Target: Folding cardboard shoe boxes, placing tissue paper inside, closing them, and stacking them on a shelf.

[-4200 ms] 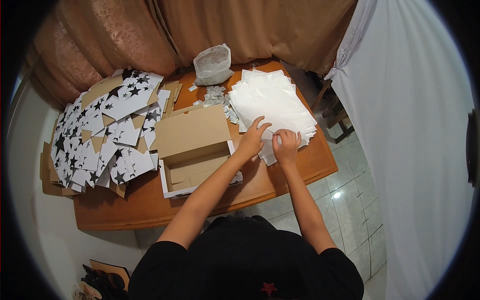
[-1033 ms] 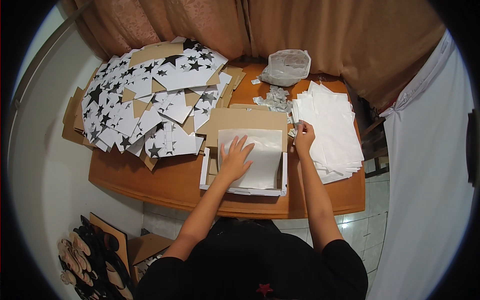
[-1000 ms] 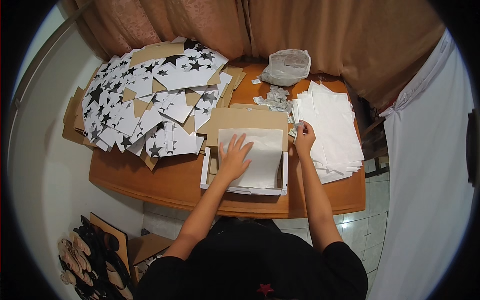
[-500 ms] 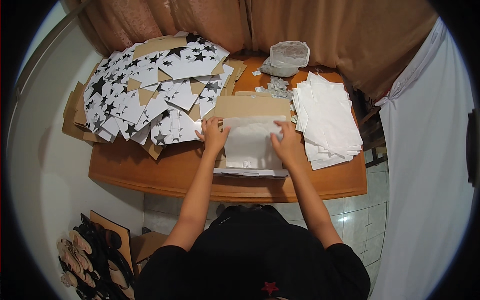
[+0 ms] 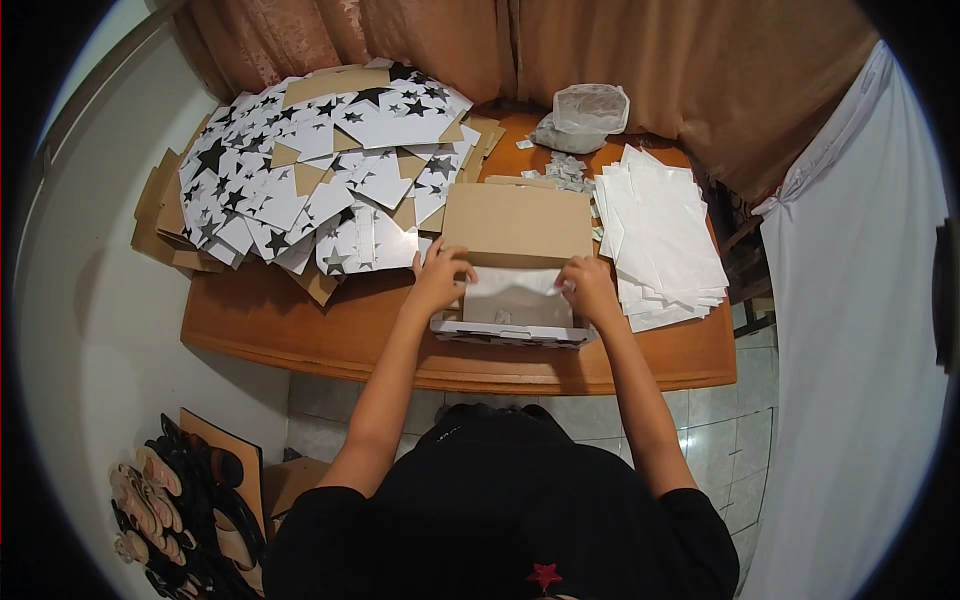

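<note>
In front of me an open cardboard box (image 5: pixel 517 222) shows its plain brown inside, with the lid raised at the far side. A sheet of thin white paper (image 5: pixel 520 294) lies in it, its far edge lifted and bent. My left hand (image 5: pixel 440 280) is closed at the left end of that edge, and my right hand (image 5: pixel 592 290) pinches the right end. A small pale packet (image 5: pixel 503 317) rests at the sheet's near end, by the box's star-patterned front wall (image 5: pixel 515 336).
A large heap of star-printed white cardboard pieces (image 5: pixel 290 210) covers the left of the table (image 5: pixel 300 325). White sheets (image 5: pixel 665 235) are stacked at right. Behind the box lie several small packets (image 5: pixel 568 172) and a translucent plastic bag (image 5: pixel 590 112). Footwear (image 5: pixel 170 500) stands at lower left.
Both hands have closed on the white paper's far corners and drawn that edge toward me, baring more of the lid. The whole view has shifted slightly.
</note>
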`<state>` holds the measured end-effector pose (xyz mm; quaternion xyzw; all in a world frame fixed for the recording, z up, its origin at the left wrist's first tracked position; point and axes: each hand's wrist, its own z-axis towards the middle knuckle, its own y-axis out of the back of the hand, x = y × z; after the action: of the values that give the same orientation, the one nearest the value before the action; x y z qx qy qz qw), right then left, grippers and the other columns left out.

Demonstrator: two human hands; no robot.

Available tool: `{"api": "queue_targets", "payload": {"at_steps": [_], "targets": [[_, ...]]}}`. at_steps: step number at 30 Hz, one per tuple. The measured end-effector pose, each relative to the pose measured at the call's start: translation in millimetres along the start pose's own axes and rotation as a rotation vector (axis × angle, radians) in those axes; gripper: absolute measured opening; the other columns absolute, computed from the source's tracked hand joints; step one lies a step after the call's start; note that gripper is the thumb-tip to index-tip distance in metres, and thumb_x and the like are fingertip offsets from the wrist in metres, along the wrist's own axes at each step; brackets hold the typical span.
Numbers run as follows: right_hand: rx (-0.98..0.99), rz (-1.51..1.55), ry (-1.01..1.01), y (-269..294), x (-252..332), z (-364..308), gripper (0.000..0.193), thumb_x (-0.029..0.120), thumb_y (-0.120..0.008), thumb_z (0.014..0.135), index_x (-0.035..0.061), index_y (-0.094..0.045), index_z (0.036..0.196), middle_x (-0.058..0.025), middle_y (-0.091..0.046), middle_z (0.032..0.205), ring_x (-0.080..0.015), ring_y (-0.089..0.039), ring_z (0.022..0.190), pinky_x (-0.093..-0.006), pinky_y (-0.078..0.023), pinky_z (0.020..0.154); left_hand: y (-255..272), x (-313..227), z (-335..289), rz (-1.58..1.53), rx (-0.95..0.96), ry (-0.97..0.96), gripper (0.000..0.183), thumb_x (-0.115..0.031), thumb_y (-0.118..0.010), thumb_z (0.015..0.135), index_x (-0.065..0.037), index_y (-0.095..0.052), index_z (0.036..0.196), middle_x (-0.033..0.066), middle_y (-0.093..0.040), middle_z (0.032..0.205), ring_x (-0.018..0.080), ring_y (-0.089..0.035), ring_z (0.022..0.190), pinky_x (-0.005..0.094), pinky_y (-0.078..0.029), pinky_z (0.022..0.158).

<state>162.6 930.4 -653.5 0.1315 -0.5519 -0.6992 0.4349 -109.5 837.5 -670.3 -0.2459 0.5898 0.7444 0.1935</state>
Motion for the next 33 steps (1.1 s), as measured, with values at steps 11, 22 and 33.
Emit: {"api": "queue_targets", "payload": {"at_steps": [11, 22, 33], "targets": [[-0.155, 0.116, -0.242, 4.3, 14.7, -5.5, 0.04, 0.006, -0.069, 0.064, 0.0102, -0.051, 0.099, -0.0075, -0.055, 0.087, -0.0295, -0.052, 0.089, -0.0389, -0.041, 0.077, -1.1, -39.6, -7.5, 0.084, 0.068, -0.185, 0.051, -0.021, -0.069, 0.067, -0.018, -0.053, 0.115, 0.0022, -0.053, 0.121, 0.0226, -0.04, 0.122, 0.0524, -0.014, 0.103], [0.409, 0.231, -0.062, -69.4, 22.7, 12.6, 0.036, 0.019, -0.059, 0.079, 0.0033, -0.052, 0.112, -0.0222, -0.059, 0.096, -0.0328, -0.058, 0.091, -0.0395, -0.043, 0.084, -18.6, -27.3, 32.6, -0.217, -0.119, -0.152, 0.018, -0.011, -0.062, 0.075, -0.008, -0.065, 0.093, 0.0129, -0.065, 0.08, 0.0307, -0.062, 0.074, 0.0363, -0.047, 0.071], [0.474, 0.553, -0.102, -24.2, 45.0, 18.6, 0.038, 0.016, -0.064, 0.073, 0.0049, -0.054, 0.108, -0.0186, -0.059, 0.092, -0.0318, -0.057, 0.089, -0.0394, -0.043, 0.082, -11.8, -12.3, 14.4, -0.164, 0.038, -0.235, 0.024, 0.005, -0.059, 0.069, -0.005, -0.066, 0.089, 0.0118, -0.066, 0.086, 0.0264, -0.063, 0.079, 0.0323, -0.048, 0.072]]}}
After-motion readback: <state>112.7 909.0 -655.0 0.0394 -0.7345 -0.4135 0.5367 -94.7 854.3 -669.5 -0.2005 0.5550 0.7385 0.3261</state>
